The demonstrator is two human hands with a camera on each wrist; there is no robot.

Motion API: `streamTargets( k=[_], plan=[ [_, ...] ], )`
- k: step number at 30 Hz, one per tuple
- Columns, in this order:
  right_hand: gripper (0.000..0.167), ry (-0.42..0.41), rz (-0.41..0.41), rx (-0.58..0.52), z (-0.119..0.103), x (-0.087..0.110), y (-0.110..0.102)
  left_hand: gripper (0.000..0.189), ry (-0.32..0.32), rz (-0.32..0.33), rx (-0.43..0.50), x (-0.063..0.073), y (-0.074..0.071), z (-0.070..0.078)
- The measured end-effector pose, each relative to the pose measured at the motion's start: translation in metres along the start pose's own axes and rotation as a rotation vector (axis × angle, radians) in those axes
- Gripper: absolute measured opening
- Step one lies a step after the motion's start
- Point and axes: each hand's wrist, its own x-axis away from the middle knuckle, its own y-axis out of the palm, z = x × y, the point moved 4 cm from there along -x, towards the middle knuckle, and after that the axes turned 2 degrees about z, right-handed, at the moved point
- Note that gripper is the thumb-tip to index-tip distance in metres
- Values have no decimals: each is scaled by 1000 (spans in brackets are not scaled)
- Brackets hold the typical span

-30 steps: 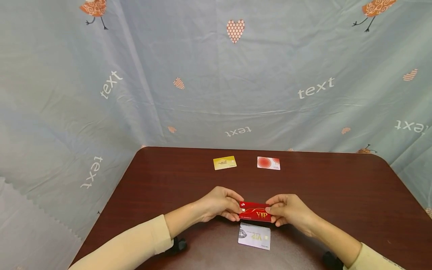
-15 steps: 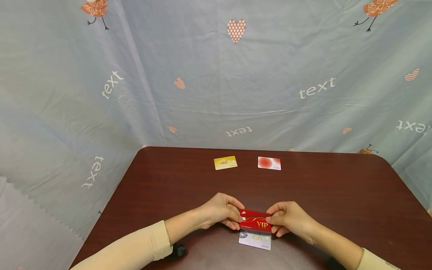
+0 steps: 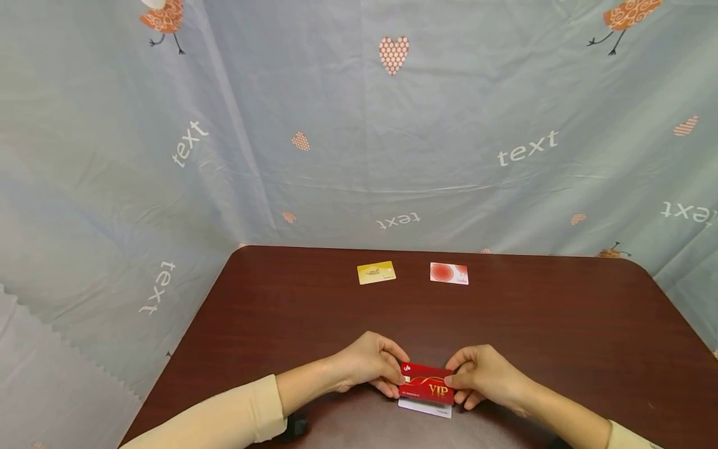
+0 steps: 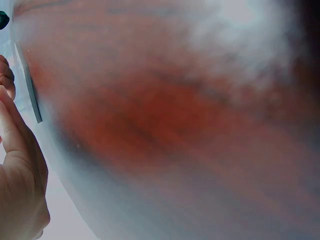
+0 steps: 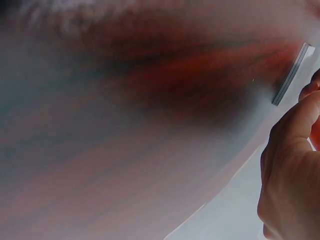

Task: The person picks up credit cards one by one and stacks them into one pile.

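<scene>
A red VIP card (image 3: 427, 383) is held by its two short ends over the front of the table. My left hand (image 3: 370, 365) pinches its left end, thumb on top; my right hand (image 3: 487, 377) pinches the right end the same way. Beneath it lies a silver VIP card (image 3: 424, 408), of which only the front strip shows in the head view. In the right wrist view, the silver card's edge (image 5: 292, 75) looks layered, like a small stack, close to my right fingers. The left wrist view shows that edge (image 4: 29, 82) beside my left hand (image 4: 20, 170).
Toward the back of the dark red-brown table (image 3: 280, 299) lie a yellow card (image 3: 376, 272) and a white card with a red circle pattern (image 3: 449, 273), side by side and apart. A patterned grey-blue cloth (image 3: 336, 156) hangs behind the table.
Both hands have brought the red card toward the table's front edge, from behind the silver card to over it, covering most of it. The two back cards stay put.
</scene>
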Motion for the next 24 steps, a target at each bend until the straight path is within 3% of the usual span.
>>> streamTargets(
  k=[24],
  plan=[
    [23,-1,-15,45,8,2,9,29,25,13,-85,3,9,-4]
  ],
)
